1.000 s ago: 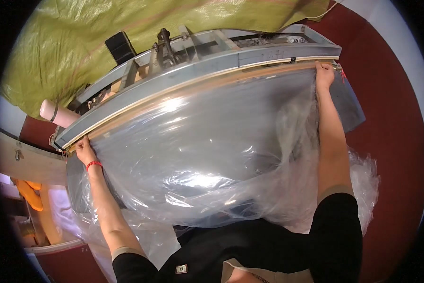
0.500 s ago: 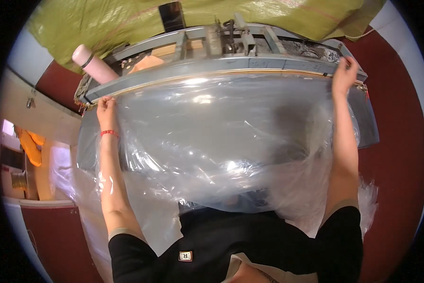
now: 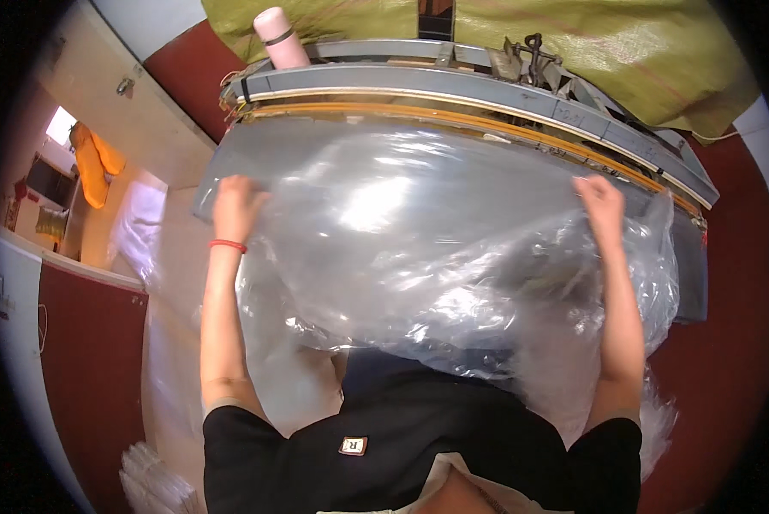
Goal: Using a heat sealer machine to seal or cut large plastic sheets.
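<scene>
I'm favouring even tension on this clear film (image 3: 440, 265); can't tell if left hand (image 3: 236, 204) or right hand (image 3: 603, 201) is pinching it.

Is carrying a wrinkled clear plastic sheet (image 3: 479, 304) across a grey tabletop (image 3: 243, 150), and is letting it spill past the near edge.

Film (image 3: 487, 265) partly hidden behind right forearm (image 3: 624, 334), tarp (image 3: 599, 60) cropped above
</scene>
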